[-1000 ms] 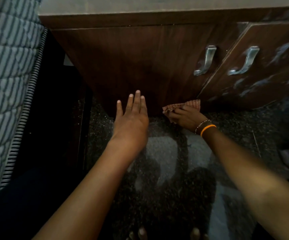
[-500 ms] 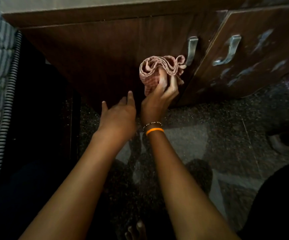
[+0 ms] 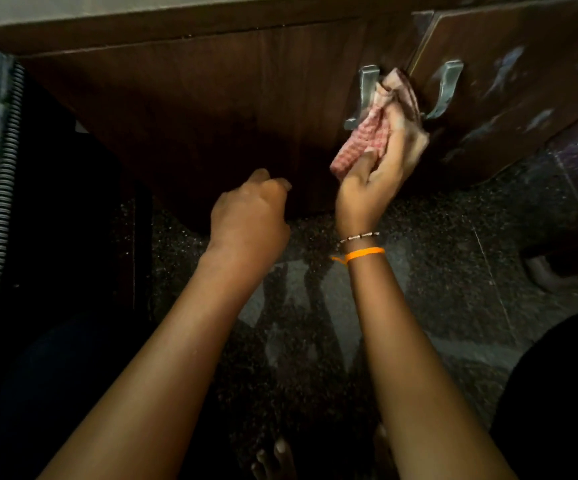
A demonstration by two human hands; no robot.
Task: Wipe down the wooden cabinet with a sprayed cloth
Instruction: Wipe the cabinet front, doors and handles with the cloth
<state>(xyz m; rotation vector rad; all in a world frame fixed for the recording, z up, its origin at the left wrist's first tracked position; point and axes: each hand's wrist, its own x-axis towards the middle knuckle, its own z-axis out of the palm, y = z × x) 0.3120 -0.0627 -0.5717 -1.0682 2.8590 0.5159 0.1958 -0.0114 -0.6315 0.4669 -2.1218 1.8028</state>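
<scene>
Right hand (image 3: 381,168) fingers clamped on pink checked cloth (image 3: 367,133), pressed against wooden cabinet (image 3: 211,98) between two metal handles (image 3: 362,97). Left hand (image 3: 249,220) loosely curled, empty.

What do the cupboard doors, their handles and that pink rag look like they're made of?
Cabinet door: dark brown wood or wood-look laminate, going by the straight vertical grain and slight sheen; which one I cannot tell.
Handles: silvery metal, probably steel or aluminium, with bright glints.
Cloth: soft woven fabric, likely cotton, pink and white checked, crumpled in the right hand.
</scene>
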